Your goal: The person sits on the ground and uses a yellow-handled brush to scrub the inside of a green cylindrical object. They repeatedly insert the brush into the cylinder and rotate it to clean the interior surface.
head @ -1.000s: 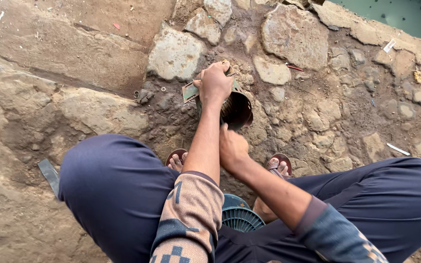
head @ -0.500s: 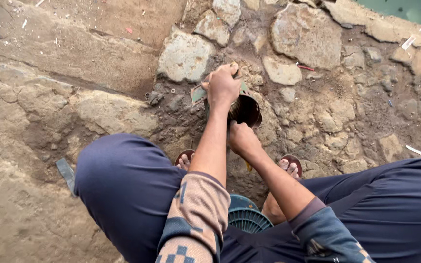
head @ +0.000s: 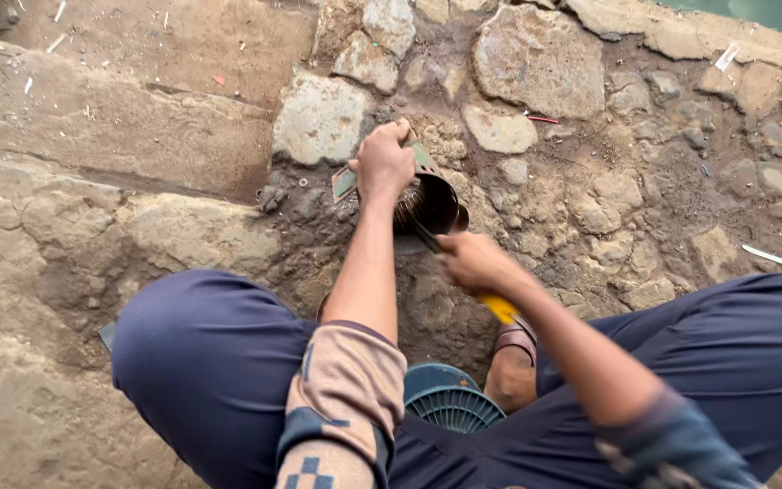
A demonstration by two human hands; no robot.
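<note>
I squat over rough stone ground. My left hand [head: 383, 164] grips the top of a dark, rusty round object with a hollow opening [head: 433, 205], which has a flat green plate [head: 346, 183] at its upper end. My right hand [head: 475, 263] is closed on a yellow-handled tool [head: 500, 309] whose dark shaft reaches to the rim of the round object. The tool's tip is hard to make out. Both hands sit close together in front of my knees.
A teal plastic stool [head: 448, 400] shows between my legs, with my sandalled foot [head: 516, 349] beside it. Irregular stones [head: 322, 119] set in dirt cover the ground, with a raised slab [head: 119, 118] at left. Small litter bits lie scattered. Green water edges the top right.
My right hand has shifted to the right and down, away from my left forearm, and the yellow-handled tool now shows in it. The view has swung slightly. My left hand keeps its hold.
</note>
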